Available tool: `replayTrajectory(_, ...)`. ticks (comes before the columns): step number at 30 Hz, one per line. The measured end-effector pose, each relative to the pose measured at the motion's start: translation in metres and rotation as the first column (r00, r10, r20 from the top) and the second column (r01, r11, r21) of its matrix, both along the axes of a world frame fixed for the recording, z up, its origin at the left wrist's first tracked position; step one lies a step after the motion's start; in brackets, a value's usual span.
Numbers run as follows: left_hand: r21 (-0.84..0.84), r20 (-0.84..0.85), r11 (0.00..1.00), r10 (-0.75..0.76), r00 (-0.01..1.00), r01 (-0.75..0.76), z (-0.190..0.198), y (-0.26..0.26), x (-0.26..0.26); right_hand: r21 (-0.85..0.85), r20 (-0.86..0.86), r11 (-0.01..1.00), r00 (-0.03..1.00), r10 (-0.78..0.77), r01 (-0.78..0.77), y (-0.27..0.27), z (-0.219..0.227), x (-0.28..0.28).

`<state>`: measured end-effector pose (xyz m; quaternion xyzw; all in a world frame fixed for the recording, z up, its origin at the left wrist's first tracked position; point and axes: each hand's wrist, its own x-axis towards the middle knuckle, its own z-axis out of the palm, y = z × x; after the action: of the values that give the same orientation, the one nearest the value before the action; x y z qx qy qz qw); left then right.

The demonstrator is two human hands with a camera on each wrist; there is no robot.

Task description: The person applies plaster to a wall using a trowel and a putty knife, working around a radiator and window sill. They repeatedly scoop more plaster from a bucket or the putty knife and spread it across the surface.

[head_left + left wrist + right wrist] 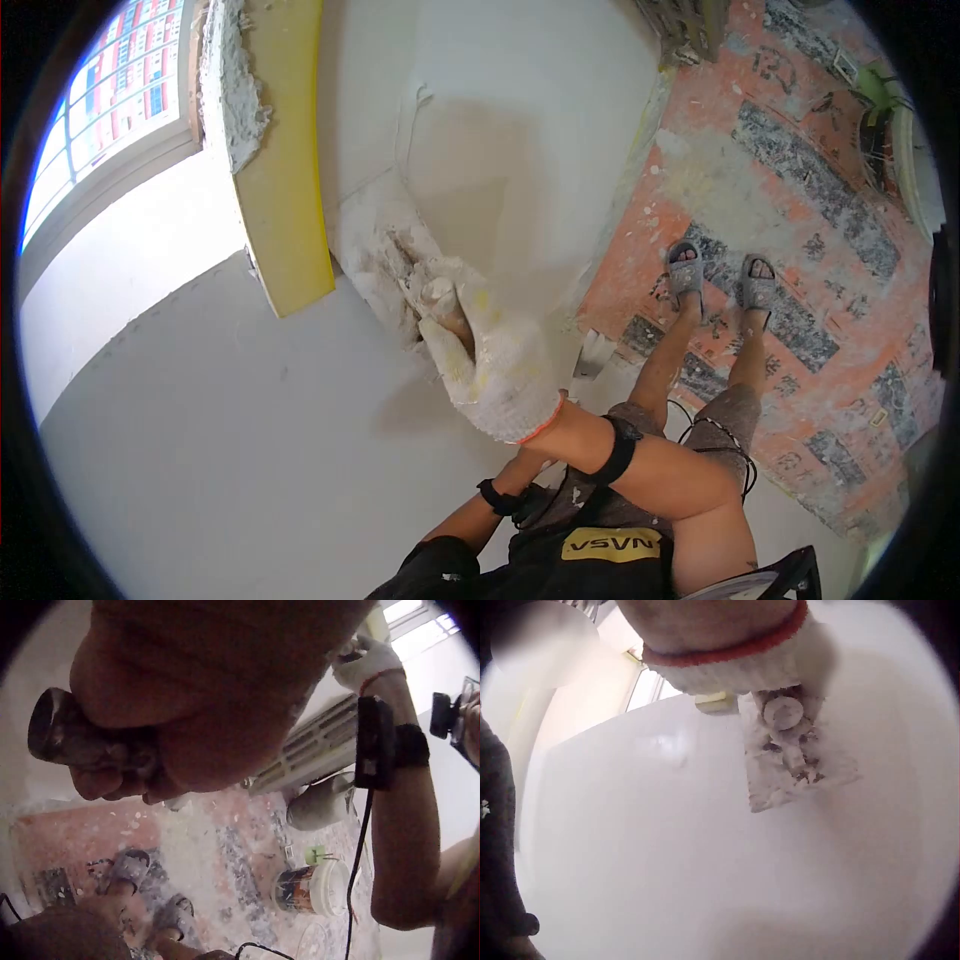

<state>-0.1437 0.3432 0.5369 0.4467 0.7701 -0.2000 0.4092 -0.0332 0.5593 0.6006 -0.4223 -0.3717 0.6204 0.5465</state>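
A white knitted glove with a red cuff covers my right hand point(495, 345) point(739, 671), its fingers curled round the handle of a flat trowel point(375, 225) point(780, 776). Plaster coats the trowel, which lies against the pale wall point(480, 150) point(645, 847). My bare left hand point(202, 697) grips a dark, rounded handle point(60, 731) in the left wrist view; what that handle belongs to cannot be seen. From the head view, the left hand is mostly hidden behind the right forearm.
A yellow-edged strip point(285, 150) runs beside the window point(120, 90). Plaster-spotted orange sheeting point(720, 160) covers the floor under the sandalled feet. A bucket point(307, 889), a grey container point(322, 802) and a slatted radiator-like object point(315, 746) stand near the wall.
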Motion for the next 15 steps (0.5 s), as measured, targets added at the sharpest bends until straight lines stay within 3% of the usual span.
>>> replayTrajectory(2,-0.018,-0.026,1.0,0.019,0.999,-0.02,0.002,0.004,0.005,-0.021,-0.064,0.997,0.996,0.068,-0.069,-0.013,-0.004,-0.009)
replayTrajectory(5,-0.032,-0.052,0.999,0.035,0.998,-0.037,0.001,0.002,0.007,-0.016,-0.031,1.0,0.999,0.024,-0.025,-0.031,-0.003,-0.012)
replayTrajectory(7,0.158,-0.067,0.973,-0.16,0.985,0.169,-0.014,-0.02,-0.004,-0.011,-0.032,0.997,0.997,0.075,-0.076,-0.042,-0.005,-0.007)
replayTrajectory(8,0.157,-0.071,0.972,-0.163,0.984,0.172,-0.036,-0.052,-0.021,-0.005,-0.029,0.992,0.992,0.126,-0.126,-0.045,-0.007,-0.003)
replayTrajectory(9,0.246,-0.413,0.693,-0.557,0.72,0.677,-0.066,-0.096,-0.046,-0.005,-0.031,0.992,0.992,0.123,-0.124,-0.045,-0.011,0.003)
replayTrajectory(10,0.122,-0.708,0.205,-0.668,0.23,0.971,-0.082,-0.121,-0.06,0.004,-0.048,0.997,0.996,0.074,-0.074,-0.043,-0.014,0.011)
replayTrajectory(11,0.122,-0.708,0.205,-0.668,0.23,0.971,-0.081,-0.117,-0.057,0.012,-0.065,1.0,0.998,0.027,-0.026,-0.039,-0.015,0.016)
replayTrajectory(15,0.175,-0.565,0.51,-0.648,0.51,0.842,-0.078,-0.101,-0.038,-0.011,-0.028,0.998,0.998,-0.063,0.063,0.012,-0.008,0.041)
